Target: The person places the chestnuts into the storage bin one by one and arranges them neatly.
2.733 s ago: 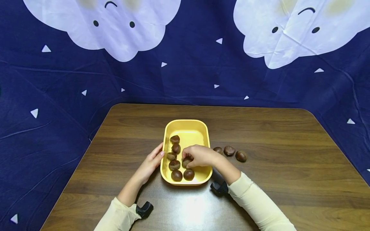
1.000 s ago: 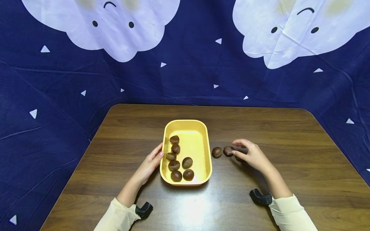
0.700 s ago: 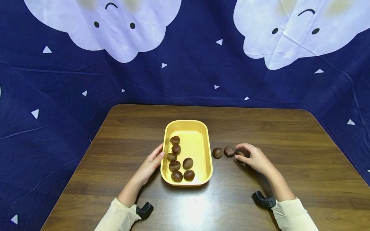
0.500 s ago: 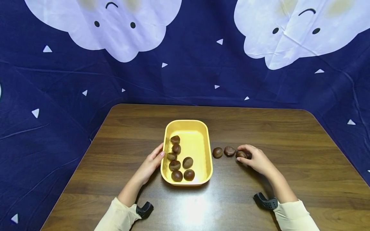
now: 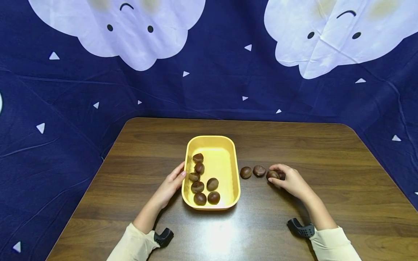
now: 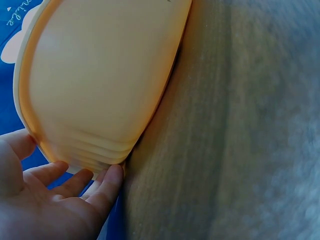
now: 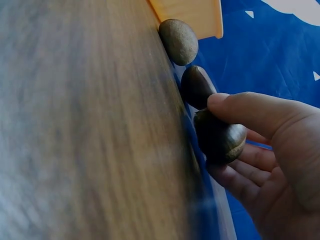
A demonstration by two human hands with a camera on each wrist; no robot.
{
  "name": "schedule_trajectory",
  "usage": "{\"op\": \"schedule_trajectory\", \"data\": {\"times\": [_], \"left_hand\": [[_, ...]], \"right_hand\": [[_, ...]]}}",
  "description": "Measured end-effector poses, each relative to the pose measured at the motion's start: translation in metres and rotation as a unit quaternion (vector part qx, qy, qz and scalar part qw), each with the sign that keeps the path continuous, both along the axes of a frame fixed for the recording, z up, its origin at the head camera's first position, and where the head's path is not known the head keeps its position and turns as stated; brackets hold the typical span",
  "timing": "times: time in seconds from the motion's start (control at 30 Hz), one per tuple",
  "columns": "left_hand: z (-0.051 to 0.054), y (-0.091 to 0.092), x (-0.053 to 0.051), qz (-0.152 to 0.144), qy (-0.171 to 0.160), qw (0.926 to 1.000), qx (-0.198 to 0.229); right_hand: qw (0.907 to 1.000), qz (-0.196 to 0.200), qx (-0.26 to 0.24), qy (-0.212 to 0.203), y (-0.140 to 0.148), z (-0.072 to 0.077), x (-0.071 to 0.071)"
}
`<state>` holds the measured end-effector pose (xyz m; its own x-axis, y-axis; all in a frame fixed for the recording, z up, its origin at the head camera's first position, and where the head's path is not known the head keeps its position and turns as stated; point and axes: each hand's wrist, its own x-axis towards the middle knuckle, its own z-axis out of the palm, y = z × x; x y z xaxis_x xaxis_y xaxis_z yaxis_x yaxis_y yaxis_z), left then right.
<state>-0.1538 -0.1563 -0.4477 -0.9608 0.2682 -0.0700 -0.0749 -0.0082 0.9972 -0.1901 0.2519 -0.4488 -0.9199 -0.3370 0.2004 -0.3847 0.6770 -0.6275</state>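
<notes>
In the head view a yellow tray point(image 5: 225, 206) holds several brown chestnuts point(image 5: 212, 184), most lined up along its left wall. My left hand point(image 5: 169, 186) rests its fingertips on the tray's left outer side; the left wrist view has them against the outer wall point(image 6: 95, 75). To the right of the tray, my right hand point(image 5: 290, 181) pinches a chestnut point(image 5: 273, 175) between thumb and fingers, low at the tabletop. In the right wrist view the thumb lies across this chestnut point(image 7: 217, 137). Two more chestnuts, a middle one point(image 5: 259, 170) and a left one point(image 5: 245, 172), lie between it and the tray.
The brown wooden table point(image 5: 156, 145) carries the tray and the loose chestnuts. A dark blue cloth point(image 5: 215, 94) with white clouds and triangles hangs behind its far edge. Black wrist cameras, one at the left cuff point(image 5: 164, 237) and one at the right cuff point(image 5: 300, 228), sit near the tabletop.
From inside the tray, my right hand has moved right to the outermost loose chestnut and closed its fingers on it, leaving a chestnut behind in the tray. The left hand has stayed put.
</notes>
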Motion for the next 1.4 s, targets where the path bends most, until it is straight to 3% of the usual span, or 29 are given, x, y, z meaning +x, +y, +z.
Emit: {"op": "schedule_trajectory", "data": {"times": [0.43, 0.97, 1.23, 1.4], "left_hand": [[0.001, 0.000, 0.001, 0.006, -0.002, 1.0000, -0.002], [0.001, 0.000, 0.001, -0.004, 0.008, 1.0000, 0.002], [0.000, 0.001, 0.001, 0.007, 0.004, 1.0000, 0.003], [-0.001, 0.001, 0.001, 0.007, 0.010, 0.9999, 0.004]], "right_hand": [[0.9993, 0.009, -0.013, 0.033, -0.013, 0.015, -0.007], [0.9949, 0.076, -0.058, 0.033, -0.066, 0.049, -0.023], [0.9888, 0.131, -0.064, 0.033, -0.105, 0.052, -0.028], [0.9849, 0.164, -0.038, 0.041, -0.131, 0.051, -0.032]]}}
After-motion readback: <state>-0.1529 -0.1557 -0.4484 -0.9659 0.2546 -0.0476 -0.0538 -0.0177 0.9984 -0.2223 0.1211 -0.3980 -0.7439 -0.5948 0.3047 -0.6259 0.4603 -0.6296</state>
